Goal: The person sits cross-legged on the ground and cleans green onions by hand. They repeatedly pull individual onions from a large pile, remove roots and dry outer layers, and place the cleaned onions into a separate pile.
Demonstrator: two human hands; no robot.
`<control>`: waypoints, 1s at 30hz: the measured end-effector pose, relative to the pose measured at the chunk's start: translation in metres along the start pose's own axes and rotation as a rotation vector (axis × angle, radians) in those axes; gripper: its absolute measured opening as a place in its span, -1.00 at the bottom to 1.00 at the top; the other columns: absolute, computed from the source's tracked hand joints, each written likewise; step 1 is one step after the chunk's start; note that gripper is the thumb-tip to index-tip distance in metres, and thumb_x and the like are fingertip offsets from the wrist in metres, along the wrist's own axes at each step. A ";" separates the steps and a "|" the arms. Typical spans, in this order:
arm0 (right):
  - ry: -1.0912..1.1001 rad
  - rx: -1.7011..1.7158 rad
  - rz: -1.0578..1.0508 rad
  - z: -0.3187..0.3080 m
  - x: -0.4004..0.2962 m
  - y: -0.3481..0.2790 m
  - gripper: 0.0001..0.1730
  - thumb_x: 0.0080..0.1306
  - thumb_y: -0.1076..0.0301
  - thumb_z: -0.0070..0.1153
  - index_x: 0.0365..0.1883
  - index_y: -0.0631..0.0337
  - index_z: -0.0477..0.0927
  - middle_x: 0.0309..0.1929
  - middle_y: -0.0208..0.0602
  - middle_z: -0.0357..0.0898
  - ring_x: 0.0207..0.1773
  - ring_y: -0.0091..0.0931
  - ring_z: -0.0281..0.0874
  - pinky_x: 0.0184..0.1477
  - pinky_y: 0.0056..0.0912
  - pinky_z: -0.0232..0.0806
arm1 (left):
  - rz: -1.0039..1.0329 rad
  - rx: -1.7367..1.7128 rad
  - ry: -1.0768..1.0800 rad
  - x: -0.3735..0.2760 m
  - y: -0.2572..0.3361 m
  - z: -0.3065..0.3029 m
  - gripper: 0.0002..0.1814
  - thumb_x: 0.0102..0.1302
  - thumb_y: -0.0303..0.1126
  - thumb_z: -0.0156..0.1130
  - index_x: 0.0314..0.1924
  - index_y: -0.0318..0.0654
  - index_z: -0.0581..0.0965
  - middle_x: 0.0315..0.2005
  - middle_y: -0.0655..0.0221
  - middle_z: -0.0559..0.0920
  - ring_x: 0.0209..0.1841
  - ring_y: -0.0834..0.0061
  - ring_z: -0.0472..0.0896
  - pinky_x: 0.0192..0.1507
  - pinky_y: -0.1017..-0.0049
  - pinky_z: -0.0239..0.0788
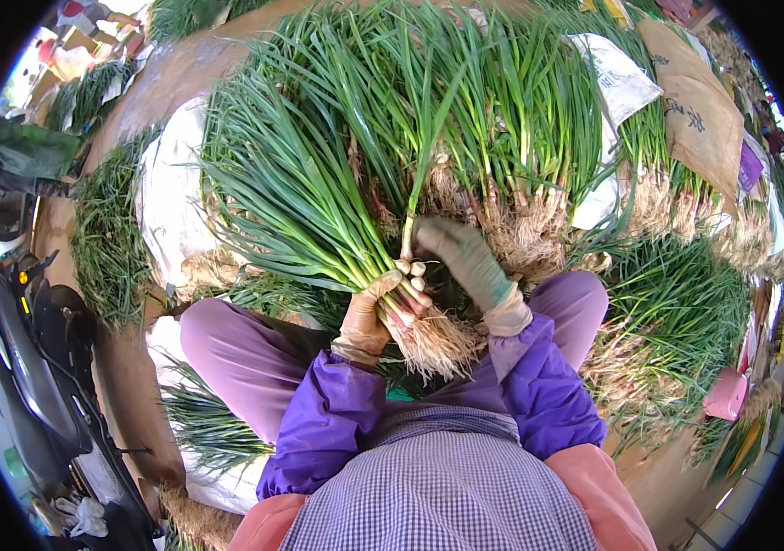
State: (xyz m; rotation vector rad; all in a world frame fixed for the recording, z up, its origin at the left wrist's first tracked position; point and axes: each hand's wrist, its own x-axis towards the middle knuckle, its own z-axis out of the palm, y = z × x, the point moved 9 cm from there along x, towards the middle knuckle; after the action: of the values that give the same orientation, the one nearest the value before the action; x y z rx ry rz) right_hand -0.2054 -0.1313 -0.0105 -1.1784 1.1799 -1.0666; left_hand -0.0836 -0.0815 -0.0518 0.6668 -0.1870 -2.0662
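My left hand (364, 317), in a soiled glove, is closed around a bunch of long-leaved allium plants (337, 241), scallions or green garlic. Their leaves fan up and to the left; the pale roots (437, 341) hang to the lower right. Several small white bulb ends (416, 275) show by my left thumb. A single stalk (410, 220) stands apart from the fan, its white base against those ends. Beside that base is my right hand (464, 258), gloved too and blurred by motion. Whether its fingers grip the stalk is unclear.
Ahead stands a large pile of the same plants (530, 138), roots towards me. Loose ones (674, 330) lie at my right, near a pink container (726, 394). White sacks (175, 186) and a brown paper bag (698, 113) with writing border the piles. A dark motor scooter (41, 372) stands left.
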 end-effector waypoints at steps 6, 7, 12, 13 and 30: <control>-0.240 0.001 -0.130 0.034 0.033 -0.041 -0.65 0.27 0.31 0.05 -0.04 0.34 0.48 -0.19 -0.34 0.55 -0.11 -0.57 0.46 -0.04 -0.56 0.29 | 0.011 -0.197 -0.094 -0.009 0.006 0.006 -0.65 0.16 -0.44 0.16 -0.03 -0.30 0.40 -0.21 0.30 0.50 -0.24 0.43 0.52 -0.22 0.43 0.46; -0.285 -0.158 -0.236 0.040 0.030 -0.049 -0.71 0.29 0.30 -0.01 -0.13 0.32 0.54 -0.25 -0.34 0.57 -0.15 -0.55 0.49 -0.06 -0.54 0.30 | -0.006 -0.231 -0.081 -0.009 0.003 0.005 -0.64 0.15 -0.44 0.17 -0.02 -0.28 0.39 -0.21 0.31 0.50 -0.25 0.44 0.52 -0.23 0.43 0.46; -0.051 -0.291 -0.301 0.028 0.025 -0.042 -0.67 0.37 0.23 -0.11 -0.45 0.24 0.55 -0.62 -0.41 0.39 -0.59 -0.61 0.27 -0.53 -0.49 0.11 | -0.043 -0.232 -0.087 -0.015 -0.004 0.006 -0.62 0.21 -0.41 0.15 0.03 -0.28 0.36 -0.25 0.33 0.52 -0.27 0.49 0.53 -0.23 0.44 0.47; 0.022 -0.190 -0.277 0.019 0.025 -0.030 -0.65 0.38 0.22 -0.07 -0.52 0.27 0.49 -0.68 -0.45 0.28 -0.62 -0.63 0.14 -0.56 -0.47 0.01 | -0.097 -0.273 -0.082 -0.010 -0.013 0.004 -0.63 0.23 -0.40 0.13 0.03 -0.29 0.36 -0.26 0.34 0.51 -0.28 0.49 0.53 -0.23 0.43 0.48; 0.440 -0.011 -0.230 -0.114 0.061 0.046 -0.58 0.40 0.10 -0.14 -0.38 0.32 0.52 -0.72 -0.39 0.37 -0.70 -0.59 0.16 -0.59 -0.47 0.03 | 0.000 -0.527 -0.377 -0.023 0.012 0.017 -0.58 0.25 -0.36 0.14 0.07 -0.29 0.30 -0.31 0.45 0.46 -0.30 0.59 0.47 -0.19 0.52 0.38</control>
State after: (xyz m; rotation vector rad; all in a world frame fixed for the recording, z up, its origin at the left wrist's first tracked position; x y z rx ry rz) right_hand -0.3128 -0.1980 -0.0631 -1.1396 1.4067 -1.5520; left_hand -0.0741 -0.0718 -0.0244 -0.0451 0.1451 -2.1010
